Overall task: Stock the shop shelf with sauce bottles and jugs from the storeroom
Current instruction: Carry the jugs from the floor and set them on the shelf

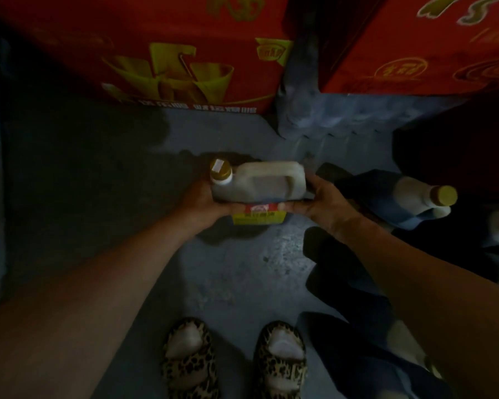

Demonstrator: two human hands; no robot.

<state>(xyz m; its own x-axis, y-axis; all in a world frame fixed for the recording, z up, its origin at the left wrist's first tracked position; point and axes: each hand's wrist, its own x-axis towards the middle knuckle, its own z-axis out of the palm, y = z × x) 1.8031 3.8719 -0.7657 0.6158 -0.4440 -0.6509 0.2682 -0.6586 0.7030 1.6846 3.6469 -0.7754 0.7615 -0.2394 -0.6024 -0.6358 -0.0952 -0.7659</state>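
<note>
- The left hand [202, 201] cups the jug [257, 182] under its cap end and the right hand [319, 201] holds the handle end, fingers of both curled under and round the body. Each grip is closed on the jug, and no finger passes through the handle opening.
- The jug lies on its side in the air above the floor [228, 269], its gold cap [221, 168] towards the left and its red and yellow label [258, 216] facing the person.
- Risk: with the handle unused, the weight sits on fingertips alone. If one hand lets go to reach for something else, the jug could roll out of the other.
- Risk: held sideways, a loose cap could leak. Whether the cap is tight cannot be told from here.
- Just to the right, a second jug [409, 197] with a yellow cap [444, 195] leans among dark bags, near the right wrist. A swing of the arm could knock it over.
- The feet in leopard slippers [190, 358] stand straight below the load, so a drop would likely land on them or on the hard floor.
- Red boxes [156, 53] stand close ahead and the room is dim. Turning to carry the jug out could mean bumping them or tripping on the bags.
</note>
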